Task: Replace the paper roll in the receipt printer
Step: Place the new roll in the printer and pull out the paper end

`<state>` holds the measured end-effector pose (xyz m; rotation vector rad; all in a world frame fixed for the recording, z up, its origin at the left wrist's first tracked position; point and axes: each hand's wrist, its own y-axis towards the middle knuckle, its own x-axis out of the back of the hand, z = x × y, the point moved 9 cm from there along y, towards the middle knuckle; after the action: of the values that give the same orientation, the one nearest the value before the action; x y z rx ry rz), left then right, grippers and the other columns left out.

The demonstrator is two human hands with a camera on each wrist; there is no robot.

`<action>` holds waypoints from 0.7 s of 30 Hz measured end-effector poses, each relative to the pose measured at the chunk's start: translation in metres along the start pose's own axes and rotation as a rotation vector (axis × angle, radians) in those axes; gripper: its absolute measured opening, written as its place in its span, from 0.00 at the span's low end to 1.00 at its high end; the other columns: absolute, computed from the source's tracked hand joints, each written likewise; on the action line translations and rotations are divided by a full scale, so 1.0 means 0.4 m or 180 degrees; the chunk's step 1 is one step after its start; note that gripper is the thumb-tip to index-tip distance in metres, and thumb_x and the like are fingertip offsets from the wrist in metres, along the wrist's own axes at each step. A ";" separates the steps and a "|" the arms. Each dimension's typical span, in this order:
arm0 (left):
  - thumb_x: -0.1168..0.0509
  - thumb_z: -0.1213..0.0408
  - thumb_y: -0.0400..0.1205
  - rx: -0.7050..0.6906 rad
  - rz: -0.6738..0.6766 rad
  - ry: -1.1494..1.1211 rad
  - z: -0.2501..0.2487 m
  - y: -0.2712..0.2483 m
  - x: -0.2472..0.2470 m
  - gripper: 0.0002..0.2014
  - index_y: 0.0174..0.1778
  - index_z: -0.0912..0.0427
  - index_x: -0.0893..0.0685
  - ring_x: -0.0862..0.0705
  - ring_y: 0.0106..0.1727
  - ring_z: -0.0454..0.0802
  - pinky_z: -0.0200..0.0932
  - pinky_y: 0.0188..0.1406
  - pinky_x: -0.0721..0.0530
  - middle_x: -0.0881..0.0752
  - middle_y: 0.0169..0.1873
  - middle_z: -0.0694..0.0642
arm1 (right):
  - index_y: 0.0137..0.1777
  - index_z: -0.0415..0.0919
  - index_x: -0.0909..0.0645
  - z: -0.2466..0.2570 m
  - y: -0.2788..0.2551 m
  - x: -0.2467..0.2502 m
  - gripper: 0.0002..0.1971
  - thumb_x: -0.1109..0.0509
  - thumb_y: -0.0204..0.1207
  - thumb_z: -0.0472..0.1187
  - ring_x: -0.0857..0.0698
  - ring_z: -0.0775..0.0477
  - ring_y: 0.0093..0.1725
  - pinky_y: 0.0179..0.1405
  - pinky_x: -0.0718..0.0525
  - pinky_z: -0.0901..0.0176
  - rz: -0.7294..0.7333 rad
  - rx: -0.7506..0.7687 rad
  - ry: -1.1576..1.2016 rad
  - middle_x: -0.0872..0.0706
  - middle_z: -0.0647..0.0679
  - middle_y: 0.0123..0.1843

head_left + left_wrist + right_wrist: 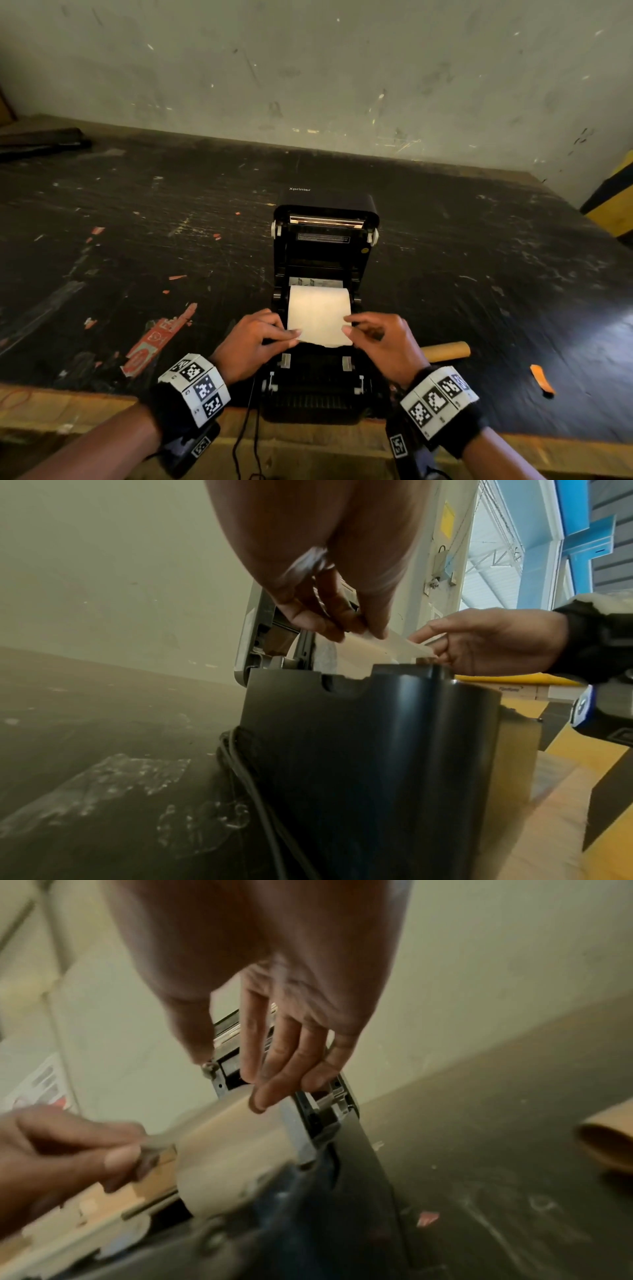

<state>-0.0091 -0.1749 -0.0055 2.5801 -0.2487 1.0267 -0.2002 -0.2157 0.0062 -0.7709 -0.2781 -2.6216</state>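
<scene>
The black receipt printer [322, 387] stands open at the table's near edge, its lid [325, 219] tilted up and back. A white paper roll [320, 301] sits in the bay, with its loose strip [318, 329] drawn forward over the front. My left hand [291, 335] pinches the strip's left corner, and my right hand [346, 325] pinches its right edge. The left wrist view shows the left hand [342, 633], the strip [383, 645] and the right hand [479, 642] above the printer's side [377, 737]. In the blurred right wrist view, the right hand [270, 1091] is over the roll [232, 1150].
An empty brown cardboard core [445, 351] lies just right of the printer. An orange scrap [543, 378] lies farther right, and a torn red label [154, 342] to the left. The printer's cable [245, 442] hangs over the wooden table edge. The wall stands behind the dark, scuffed table [137, 222].
</scene>
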 end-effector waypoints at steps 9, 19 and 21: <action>0.27 0.66 0.73 0.1232 -0.0032 -0.0847 0.054 -0.008 -0.008 0.08 0.45 0.50 0.12 0.14 0.49 0.37 0.35 0.54 0.18 0.10 0.44 0.48 | 0.47 0.47 0.21 -0.053 0.025 -0.028 0.11 0.25 0.70 0.34 0.14 0.60 0.41 0.44 0.16 0.66 0.0108 -0.0299 0.0010 0.12 0.48 0.40; 0.24 0.66 0.69 0.1476 -0.0089 -0.0619 0.080 0.013 -0.004 0.10 0.38 0.58 0.19 0.12 0.40 0.43 0.42 0.45 0.14 0.10 0.36 0.55 | 0.47 0.48 0.26 -0.072 0.036 -0.033 0.14 0.23 0.69 0.36 0.12 0.60 0.43 0.50 0.15 0.60 0.0150 -0.0351 -0.0184 0.10 0.50 0.38; 0.24 0.68 0.69 0.1370 -0.0064 -0.0510 0.066 0.015 -0.008 0.10 0.37 0.58 0.20 0.12 0.40 0.41 0.39 0.44 0.15 0.11 0.36 0.54 | 0.48 0.49 0.26 -0.073 0.036 -0.035 0.15 0.24 0.69 0.37 0.12 0.60 0.43 0.50 0.15 0.59 0.0167 -0.0342 -0.0233 0.10 0.50 0.38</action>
<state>0.0034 -0.1905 -0.0241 3.0494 -0.0418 0.9510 -0.1974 -0.2330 -0.0246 -0.8991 -0.1362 -2.5798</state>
